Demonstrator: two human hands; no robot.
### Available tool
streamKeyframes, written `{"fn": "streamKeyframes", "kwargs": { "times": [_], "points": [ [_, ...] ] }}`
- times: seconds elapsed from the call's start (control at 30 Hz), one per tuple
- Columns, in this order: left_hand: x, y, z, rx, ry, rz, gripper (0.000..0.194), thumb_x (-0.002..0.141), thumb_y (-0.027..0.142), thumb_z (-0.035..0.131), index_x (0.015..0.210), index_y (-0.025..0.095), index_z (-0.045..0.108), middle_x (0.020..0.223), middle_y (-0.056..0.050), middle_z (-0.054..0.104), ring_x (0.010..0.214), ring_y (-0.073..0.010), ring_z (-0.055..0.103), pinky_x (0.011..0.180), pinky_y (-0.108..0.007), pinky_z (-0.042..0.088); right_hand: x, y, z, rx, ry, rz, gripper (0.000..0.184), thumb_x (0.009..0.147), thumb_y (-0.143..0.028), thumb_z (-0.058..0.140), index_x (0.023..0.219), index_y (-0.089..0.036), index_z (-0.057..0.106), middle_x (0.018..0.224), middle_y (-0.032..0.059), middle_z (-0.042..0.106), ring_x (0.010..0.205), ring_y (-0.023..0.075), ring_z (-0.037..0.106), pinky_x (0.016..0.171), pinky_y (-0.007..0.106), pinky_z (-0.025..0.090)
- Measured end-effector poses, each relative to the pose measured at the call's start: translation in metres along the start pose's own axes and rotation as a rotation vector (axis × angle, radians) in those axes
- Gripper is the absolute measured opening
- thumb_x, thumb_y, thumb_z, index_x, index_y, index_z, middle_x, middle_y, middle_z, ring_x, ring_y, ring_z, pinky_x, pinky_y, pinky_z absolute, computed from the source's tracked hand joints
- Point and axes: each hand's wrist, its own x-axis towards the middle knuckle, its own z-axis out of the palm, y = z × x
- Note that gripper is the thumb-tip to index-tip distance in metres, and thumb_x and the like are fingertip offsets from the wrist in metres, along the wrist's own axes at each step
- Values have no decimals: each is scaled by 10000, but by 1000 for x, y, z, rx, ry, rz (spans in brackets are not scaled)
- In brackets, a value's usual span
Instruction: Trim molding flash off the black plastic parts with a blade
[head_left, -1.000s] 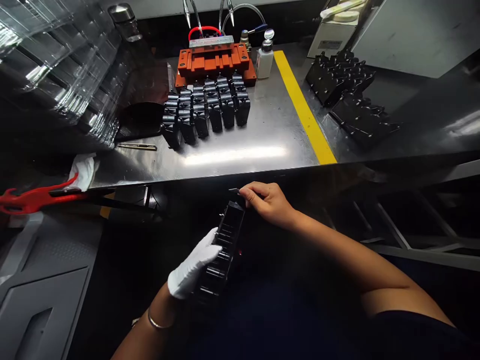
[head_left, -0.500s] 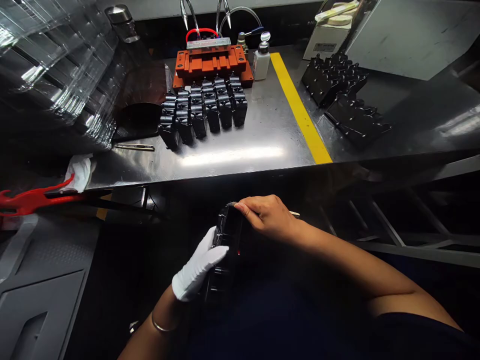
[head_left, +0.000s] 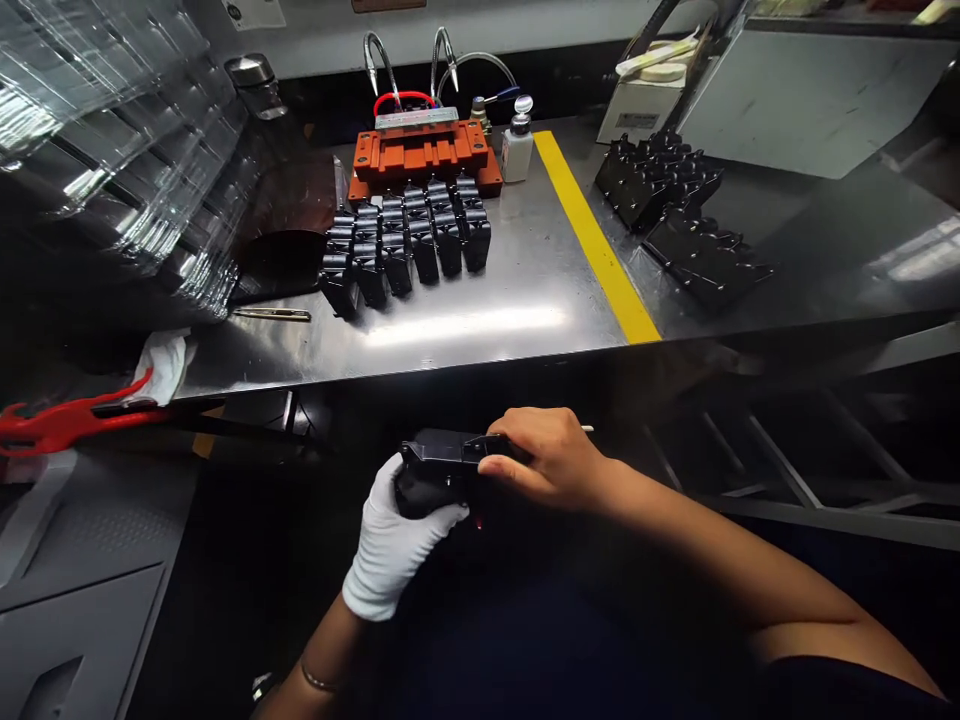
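My left hand (head_left: 394,545), in a white glove, is closed round a black molded plastic part (head_left: 439,490) held in front of my body, below the bench edge. Thumb and fingers grip its left side. My bare right hand (head_left: 551,460) is closed at the part's right end, thumb in front and fingers on top. Out behind the right hand pokes the pale end of a thin tool (head_left: 587,428); the rest of it is hidden by the hand. Several similar black parts (head_left: 405,245) stand in a row on the metal bench (head_left: 517,290).
Behind the row sits an orange fixture (head_left: 424,150) beside a white pump bottle (head_left: 517,145). Yellow tape (head_left: 596,235) crosses the bench; more black parts (head_left: 660,180) lie right of it. Clear plastic trays (head_left: 112,130) are stacked left, near tweezers (head_left: 270,314) and a red-handled tool (head_left: 75,405).
The black part has turned from end-up to lying crosswise between my hands. My right hand now grips its end; the small tip seen at its fingertips before is hidden. The view has tilted up slightly.
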Motion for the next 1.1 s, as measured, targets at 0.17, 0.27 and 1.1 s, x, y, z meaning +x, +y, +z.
{"fn": "streamKeyframes", "kwargs": {
  "times": [0.17, 0.27, 1.1],
  "points": [
    [-4, -19, 0, -26, -17, 130, 680, 615, 276, 844, 1201, 243, 502, 1100, -53, 667, 963, -238, 668, 880, -403, 537, -3, -1, 4, -147, -78, -107, 553, 947, -581, 369, 641, -158, 552, 564, 13, 578, 512, 106, 499, 492, 245, 278],
    [-5, -20, -3, 4, -59, 122, 671, 606, 258, 849, 1187, 247, 512, 1113, -49, 658, 973, -240, 663, 892, -400, 533, -5, 0, 2, -133, -92, -180, 530, 942, -544, 430, 570, -172, 492, 495, -21, 498, 460, 87, 427, 471, 253, 213],
    [-3, 12, -4, 31, -192, -166, 669, 494, 293, 878, 1063, 179, 546, 957, -45, 691, 899, -255, 665, 828, -411, 538, -12, -5, -3, -33, -110, -197, 484, 918, -529, 495, 590, -174, 525, 511, -27, 484, 482, 83, 430, 475, 240, 267]
  ]
}}
